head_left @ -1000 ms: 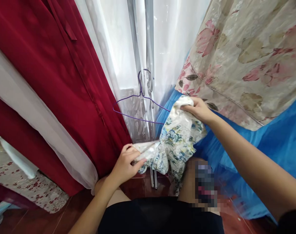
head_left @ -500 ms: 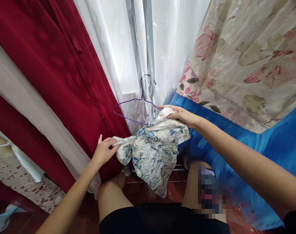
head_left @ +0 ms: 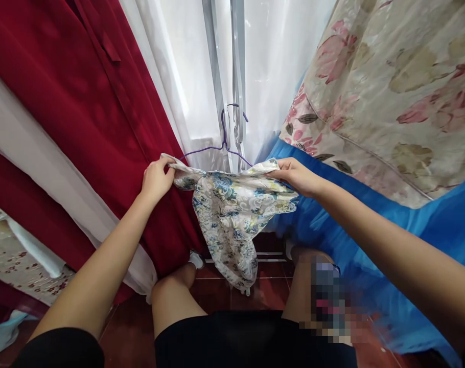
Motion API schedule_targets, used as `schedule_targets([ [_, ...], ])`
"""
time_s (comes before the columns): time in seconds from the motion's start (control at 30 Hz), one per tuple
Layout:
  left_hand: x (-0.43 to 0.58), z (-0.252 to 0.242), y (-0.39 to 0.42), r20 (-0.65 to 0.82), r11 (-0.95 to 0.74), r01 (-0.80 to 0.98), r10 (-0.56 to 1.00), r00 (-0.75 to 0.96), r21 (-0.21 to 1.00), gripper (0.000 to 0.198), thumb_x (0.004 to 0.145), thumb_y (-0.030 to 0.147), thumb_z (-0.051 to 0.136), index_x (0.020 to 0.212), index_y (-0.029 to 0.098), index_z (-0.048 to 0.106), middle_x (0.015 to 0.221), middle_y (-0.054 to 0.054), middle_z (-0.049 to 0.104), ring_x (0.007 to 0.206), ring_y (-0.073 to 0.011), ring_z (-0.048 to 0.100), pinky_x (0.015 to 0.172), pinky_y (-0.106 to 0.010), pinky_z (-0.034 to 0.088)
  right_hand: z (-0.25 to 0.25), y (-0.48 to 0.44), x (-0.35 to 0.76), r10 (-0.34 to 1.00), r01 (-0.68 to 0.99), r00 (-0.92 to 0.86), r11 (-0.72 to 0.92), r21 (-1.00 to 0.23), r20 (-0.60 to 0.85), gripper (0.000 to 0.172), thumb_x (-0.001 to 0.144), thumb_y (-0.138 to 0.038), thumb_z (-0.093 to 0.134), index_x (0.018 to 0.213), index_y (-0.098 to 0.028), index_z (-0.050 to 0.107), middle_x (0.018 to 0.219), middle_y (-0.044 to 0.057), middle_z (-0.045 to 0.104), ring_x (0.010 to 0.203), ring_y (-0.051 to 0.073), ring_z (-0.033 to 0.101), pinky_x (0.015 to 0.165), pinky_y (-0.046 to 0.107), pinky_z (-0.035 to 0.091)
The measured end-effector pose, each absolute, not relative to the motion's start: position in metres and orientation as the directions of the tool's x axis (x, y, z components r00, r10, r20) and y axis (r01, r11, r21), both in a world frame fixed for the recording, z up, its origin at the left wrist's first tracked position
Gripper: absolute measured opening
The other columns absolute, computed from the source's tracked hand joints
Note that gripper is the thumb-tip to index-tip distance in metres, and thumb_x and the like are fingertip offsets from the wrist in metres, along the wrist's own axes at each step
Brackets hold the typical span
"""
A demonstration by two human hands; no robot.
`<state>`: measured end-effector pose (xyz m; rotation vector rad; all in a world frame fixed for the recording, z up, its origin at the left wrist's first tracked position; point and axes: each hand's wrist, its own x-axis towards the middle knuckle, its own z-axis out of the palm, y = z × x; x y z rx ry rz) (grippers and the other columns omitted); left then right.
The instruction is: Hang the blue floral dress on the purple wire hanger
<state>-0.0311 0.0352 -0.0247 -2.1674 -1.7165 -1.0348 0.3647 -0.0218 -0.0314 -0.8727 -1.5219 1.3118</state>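
Note:
A small floral garment [head_left: 232,204], white with blue and yellow print, hangs between my two hands. My left hand [head_left: 158,176] pinches its left upper corner, and my right hand [head_left: 294,175] grips the right upper corner with the thumb on top. Behind the cloth a purple hanger [head_left: 224,144] hangs by its hook from a grey metal bar [head_left: 238,66]. The hanger's shoulders reach the garment's top edge at both sides; its lower bar is hidden behind the cloth. The garment's lower part droops toward the floor.
Red fabric [head_left: 113,117] hangs at the left, beside white fabric [head_left: 186,76]. On the right are a pink floral cloth [head_left: 420,102] and a blue cloth [head_left: 409,235]. My legs [head_left: 179,296] are below, over a red tiled floor [head_left: 129,332].
My left hand has risen with its corner of the garment to the hanger's left shoulder. The top edge is now stretched nearly level across the hanger; my right hand has barely moved.

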Motion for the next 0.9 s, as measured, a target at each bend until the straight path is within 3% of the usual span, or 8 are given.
schedule_targets([
  [0.1, -0.013, -0.014, 0.036, 0.65, -0.37, 0.894, 0.749, 0.127, 0.252, 0.035, 0.095, 0.028, 0.044, 0.122, 0.02, 0.066, 0.124, -0.007, 0.072, 0.112, -0.0266, 0.065, 0.099, -0.037, 0.047, -0.028, -0.023, 0.366, 0.944, -0.025, -0.304, 0.124, -0.992, 0.125, 0.022, 0.063, -0.033, 0.087, 0.075, -0.016, 0.08, 0.066, 0.004, 0.076, 0.052, 0.015, 0.064, 0.048, 0.023, 0.048],
  [0.2, -0.008, -0.015, 0.038, 0.576, -0.256, 0.941, 0.813, 0.086, 0.22, 0.034, 0.096, 0.032, 0.044, 0.121, 0.023, 0.065, 0.123, -0.008, 0.072, 0.114, -0.031, 0.065, 0.099, -0.043, 0.047, -0.026, -0.027, 0.366, 0.945, -0.047, -0.301, 0.115, -0.992, 0.124, 0.023, 0.061, -0.034, 0.088, 0.073, -0.017, 0.079, 0.065, 0.003, 0.075, 0.055, 0.016, 0.065, 0.051, 0.024, 0.05],
  [0.3, -0.013, -0.031, 0.038, 0.504, -0.12, 0.991, 0.86, 0.078, 0.052, 0.031, 0.095, 0.032, 0.045, 0.114, 0.022, 0.067, 0.112, -0.013, 0.075, 0.111, -0.0361, 0.065, 0.101, -0.051, 0.042, -0.028, -0.031, 0.362, 0.944, -0.059, -0.287, 0.155, -0.986, 0.165, 0.025, 0.059, -0.032, 0.09, 0.076, -0.017, 0.078, 0.064, 0.001, 0.073, 0.057, 0.015, 0.066, 0.054, 0.023, 0.05],
  [0.4, -0.016, -0.05, 0.037, 0.437, -0.097, 0.993, 0.892, 0.114, -0.062, 0.032, 0.096, 0.03, 0.041, 0.112, 0.02, 0.067, 0.107, -0.017, 0.074, 0.109, -0.0376, 0.066, 0.098, -0.053, 0.041, -0.033, -0.032, 0.358, 0.945, -0.062, -0.27, 0.176, -0.983, 0.186, 0.027, 0.059, -0.033, 0.089, 0.078, -0.017, 0.079, 0.064, 0.0, 0.073, 0.057, 0.014, 0.065, 0.054, 0.023, 0.049],
  [0.6, -0.013, -0.045, 0.053, 0.376, -0.017, 0.99, 0.926, -0.036, 0.137, 0.029, 0.093, 0.028, 0.045, 0.115, 0.023, 0.064, 0.115, -0.017, 0.073, 0.11, -0.0406, 0.064, 0.089, -0.054, 0.046, -0.038, -0.027, 0.355, 0.943, -0.067, -0.267, 0.185, -0.98, 0.197, 0.026, 0.061, -0.032, 0.087, 0.079, -0.016, 0.079, 0.062, 0.0, 0.072, 0.056, 0.015, 0.064, 0.054, 0.023, 0.049],
  [0.67, -0.011, -0.037, 0.06, 0.427, -0.072, 0.979, 0.904, -0.017, 0.192, 0.033, 0.091, 0.025, 0.046, 0.12, 0.022, 0.061, 0.122, -0.018, 0.071, 0.116, -0.0415, 0.06, 0.092, -0.055, 0.045, -0.037, -0.026, 0.356, 0.94, -0.076, -0.277, 0.183, -0.98, 0.197, 0.024, 0.062, -0.032, 0.087, 0.078, -0.016, 0.079, 0.062, 0.0, 0.072, 0.055, 0.014, 0.064, 0.054, 0.023, 0.049],
  [0.77, -0.006, -0.026, 0.063, 0.63, -0.327, 0.926, 0.764, 0.139, 0.192, 0.037, 0.092, 0.019, 0.042, 0.124, 0.021, 0.061, 0.13, -0.015, 0.067, 0.124, -0.0357, 0.056, 0.101, -0.051, 0.043, -0.032, -0.028, 0.359, 0.946, -0.074, -0.282, 0.146, -0.987, 0.161, 0.021, 0.063, -0.03, 0.087, 0.076, -0.015, 0.079, 0.061, 0.001, 0.072, 0.053, 0.014, 0.064, 0.051, 0.022, 0.048],
  [0.9, 0.011, -0.018, 0.053, 0.741, -0.654, 0.721, 0.598, 0.305, 0.231, 0.033, 0.095, 0.017, 0.037, 0.113, 0.02, 0.066, 0.116, -0.007, 0.071, 0.106, -0.0238, 0.065, 0.096, -0.035, 0.048, -0.029, -0.029, 0.363, 0.941, -0.107, -0.338, -0.015, -0.994, 0.023, 0.022, 0.068, -0.026, 0.083, 0.085, -0.013, 0.079, 0.07, 0.006, 0.077, 0.059, 0.019, 0.07, 0.057, 0.028, 0.056],
])
